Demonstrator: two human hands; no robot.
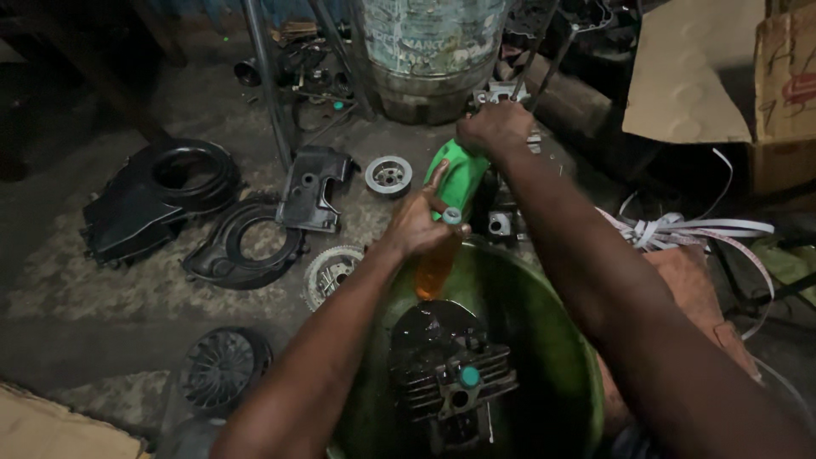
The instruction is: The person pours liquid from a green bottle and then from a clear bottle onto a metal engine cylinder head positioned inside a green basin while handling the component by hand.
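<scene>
**Pouring under way over the engine part in the green basin**

The green bottle is tipped neck-down above the green basin, and an amber stream runs from its mouth toward the dark finned engine part lying inside. The left hand is wrapped round the neck end of the bottle, fingers closed on it, with the pale cap sitting just beside the thumb. The right hand is clamped on the bottle's upper, far end and holds it tilted.

Judging from this, the wetting of the part is begun but not finished: its top surface looks glossy and dark, liquid is in the air, and the bottle is not yet set down. No brush or rag shows, so any scrubbing looks not yet started. On the floor to the left lie other pieces well apart from the basin: a black shroud, a black ring cover, a black bracket cover, a small grey pulley, a toothed disc and a fan wheel.

How much liquid stands in the basin is hard to tell; the bottom is dark. The part's lower end is cut off by the picture's edge, and the forearms hide the basin's near rim. How full the bottle is cannot be seen. The background around the metal drum is too dim to sort out.
</scene>
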